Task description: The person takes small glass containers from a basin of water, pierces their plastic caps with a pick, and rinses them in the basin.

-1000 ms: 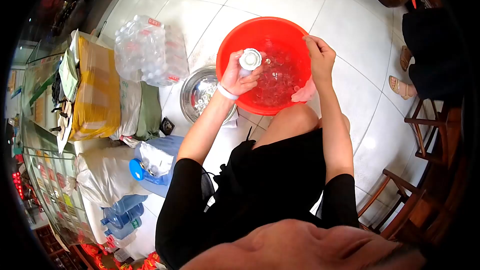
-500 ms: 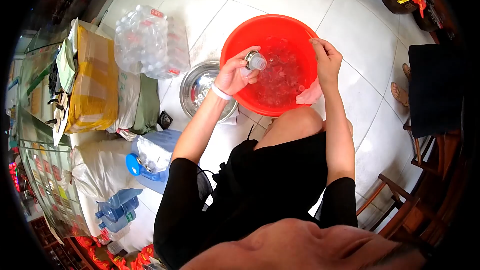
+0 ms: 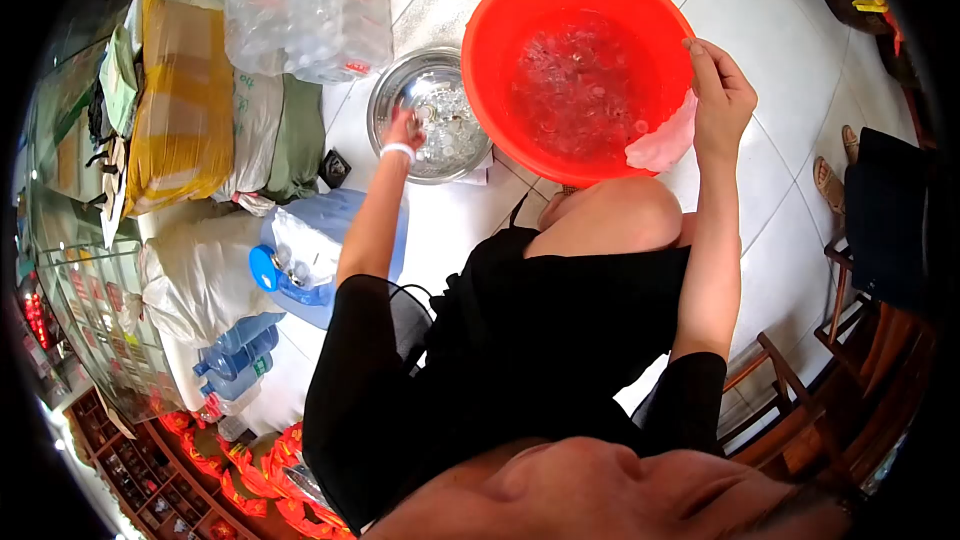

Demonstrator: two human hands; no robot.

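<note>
A red basin (image 3: pixel 490 0) of water holds many small clear pieces below the surface. To its left stands a steel bowl (image 3: pixel 388 80) with clear and metallic small items inside. My left hand (image 3: pixel 404 128) is over the near left part of this bowl, its fingers smeared by motion. At the basin's right rim is my right hand (image 3: pixel 722 85), thumb and fingers pinched together; whatever they grip is too small to make out. Below that hand a pink cloth or glove (image 3: pixel 665 140) hangs over the basin's inner edge.
Wrapped clear bottles (image 3: pixel 300 10) stand behind the bowl. A yellow-taped box (image 3: pixel 180 105), sacks (image 3: pixel 295 135) and a large blue water bottle (image 3: pixel 375 230) are at left. Wooden chairs (image 3: pixel 790 390) and another person's sandalled foot (image 3: pixel 828 185) are at right.
My left hand has left the space above the basin, where it held a small clear piece with a metallic part, and moved left over the steel bowl. My right hand remains by the rim.
</note>
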